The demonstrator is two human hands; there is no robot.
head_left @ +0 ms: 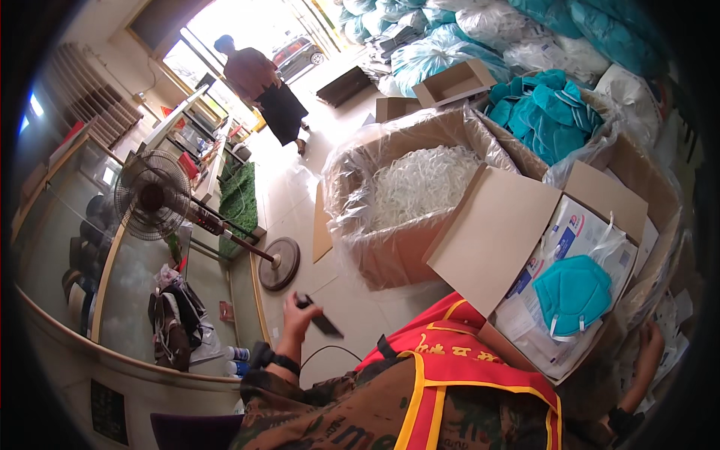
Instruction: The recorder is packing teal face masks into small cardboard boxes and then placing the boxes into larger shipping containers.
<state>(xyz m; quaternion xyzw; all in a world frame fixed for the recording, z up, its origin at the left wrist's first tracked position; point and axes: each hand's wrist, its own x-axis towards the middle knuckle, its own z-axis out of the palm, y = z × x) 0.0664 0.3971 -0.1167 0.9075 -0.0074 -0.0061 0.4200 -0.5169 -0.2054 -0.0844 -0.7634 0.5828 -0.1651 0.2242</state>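
Note:
My left hand [296,315] is closed around a dark, flat, rectangular object [325,322], held out over the floor. At the far right, my right hand [651,346] reaches down beside an open cardboard box [496,238], close to white printed plastic packets [670,337]. Its fingers are partly hidden there, and I cannot tell whether they grip a packet. Inside the open box lie flat printed bags [559,226]. On top of them rests a teal folded face mask [573,294] with white ear loops.
A plastic-lined carton [390,259] holds white elastic loops [427,184]; behind it teal masks [547,112] fill another. Bulging bags [450,56] are piled at the back. A pedestal fan [154,193] and glass counter [135,300] stand left. A person [259,82] is near the doorway.

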